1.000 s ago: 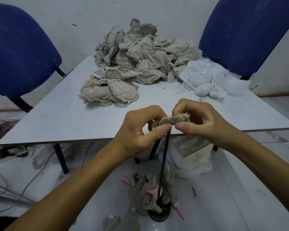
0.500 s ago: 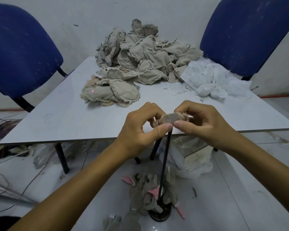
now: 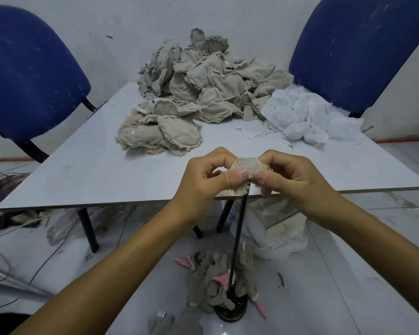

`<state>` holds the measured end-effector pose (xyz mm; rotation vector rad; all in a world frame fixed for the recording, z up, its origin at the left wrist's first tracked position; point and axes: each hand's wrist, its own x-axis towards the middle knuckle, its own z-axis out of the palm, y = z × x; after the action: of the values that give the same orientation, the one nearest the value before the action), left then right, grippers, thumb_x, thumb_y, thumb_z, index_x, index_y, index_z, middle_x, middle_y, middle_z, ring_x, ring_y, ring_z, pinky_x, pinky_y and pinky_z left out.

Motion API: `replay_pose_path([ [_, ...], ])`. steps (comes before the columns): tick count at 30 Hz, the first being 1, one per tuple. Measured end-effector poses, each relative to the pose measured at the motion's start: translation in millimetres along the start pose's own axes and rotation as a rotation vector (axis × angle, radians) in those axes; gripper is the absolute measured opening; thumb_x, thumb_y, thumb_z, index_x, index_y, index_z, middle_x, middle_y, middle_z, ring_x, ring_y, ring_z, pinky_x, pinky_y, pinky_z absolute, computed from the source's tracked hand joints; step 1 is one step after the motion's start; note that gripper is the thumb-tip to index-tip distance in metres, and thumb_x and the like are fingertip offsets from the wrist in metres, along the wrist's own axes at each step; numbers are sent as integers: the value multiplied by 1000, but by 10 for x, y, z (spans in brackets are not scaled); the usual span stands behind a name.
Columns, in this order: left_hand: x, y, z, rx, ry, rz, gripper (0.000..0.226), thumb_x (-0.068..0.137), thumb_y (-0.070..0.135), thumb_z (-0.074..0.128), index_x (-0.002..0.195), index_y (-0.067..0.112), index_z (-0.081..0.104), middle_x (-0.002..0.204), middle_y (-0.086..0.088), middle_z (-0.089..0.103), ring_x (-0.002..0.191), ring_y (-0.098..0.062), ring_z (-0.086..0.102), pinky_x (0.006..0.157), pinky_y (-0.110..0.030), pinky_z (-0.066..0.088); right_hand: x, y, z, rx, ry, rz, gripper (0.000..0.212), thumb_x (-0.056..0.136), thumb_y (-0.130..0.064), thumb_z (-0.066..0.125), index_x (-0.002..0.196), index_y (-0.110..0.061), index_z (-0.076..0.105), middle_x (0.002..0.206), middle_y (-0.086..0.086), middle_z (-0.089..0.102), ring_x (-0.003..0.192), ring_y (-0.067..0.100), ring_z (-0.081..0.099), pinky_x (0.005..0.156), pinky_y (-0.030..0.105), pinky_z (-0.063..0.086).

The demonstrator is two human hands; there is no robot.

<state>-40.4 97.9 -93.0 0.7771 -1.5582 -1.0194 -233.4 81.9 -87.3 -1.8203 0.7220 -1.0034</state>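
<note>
- The fabric piece [image 3: 248,165] lay flat and thin between the fingers one second ago. Now it is rounded like a small dome over the top of the rod [image 3: 238,233], and its pale inner side with the seam faces the camera.
- The thumbs of the left hand [image 3: 203,187] and the right hand [image 3: 298,187] have come together and now press side by side on its front.
- A frayed edge now hangs under the thumbs.

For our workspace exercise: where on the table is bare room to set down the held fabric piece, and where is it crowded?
Bare: the left side of the table, between the beige pile and the left edge, and the front right corner, beside the white pile. Crowded: the back, under both piles.
</note>
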Motion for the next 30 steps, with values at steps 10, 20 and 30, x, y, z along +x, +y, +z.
replay_pose_path([
  [10, 251, 155, 173, -620, 53, -482, 25, 84, 27, 52, 94, 6, 63, 74, -6, 66, 61, -13, 58, 46, -17, 30, 173, -53, 166, 704, 38, 223, 19, 89, -25, 58, 76, -20, 71, 54, -5, 39, 52, 8, 41, 52, 20, 44],
  [20, 396, 17, 271, -484, 254, -612, 24, 94, 30, 64, 88, 7, 64, 78, -13, 61, 69, -24, 61, 65, -34, 51, 181, 155, 62, 526, -107, 209, 35, 80, -18, 70, 110, -2, 62, 96, 12, 61, 88, 25, 57, 72, 31, 52],
  [30, 407, -50, 132, -246, 8, -449, 9, 71, 18, 59, 79, 15, 60, 70, 1, 63, 67, -10, 58, 55, -24, 45, 201, 267, -62, 262, 333, 240, 27, 75, -35, 77, 87, -11, 71, 72, 3, 68, 67, 12, 64, 60, 23, 52],
])
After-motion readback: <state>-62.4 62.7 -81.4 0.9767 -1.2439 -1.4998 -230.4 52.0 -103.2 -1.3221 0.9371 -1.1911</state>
